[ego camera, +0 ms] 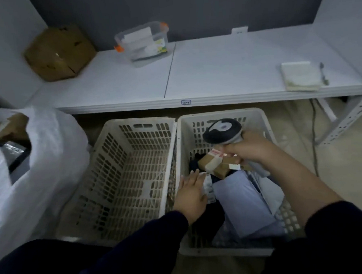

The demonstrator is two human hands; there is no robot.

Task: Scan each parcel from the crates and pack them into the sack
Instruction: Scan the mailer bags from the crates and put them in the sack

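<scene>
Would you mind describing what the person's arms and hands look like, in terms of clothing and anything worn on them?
Both arms wear dark navy long sleeves. The left sleeve reaches the wrist; the right sleeve is pushed up, leaving the forearm bare. The left hand and right hand are bare: no gloves, and no rings, watch or bracelets are visible. The left fingers seem to have pale nails, though the picture is dim.

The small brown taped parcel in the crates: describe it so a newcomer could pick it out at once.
Below the white table stand two pale slotted crates; look in the right crate, the one that holds parcels. The small brown parcel lies on the pile toward the far end, just beneath the scanner held in the right hand. Unlike the pale blue and white mailers around it, it is a cardboard box bound with pale tape.
</scene>
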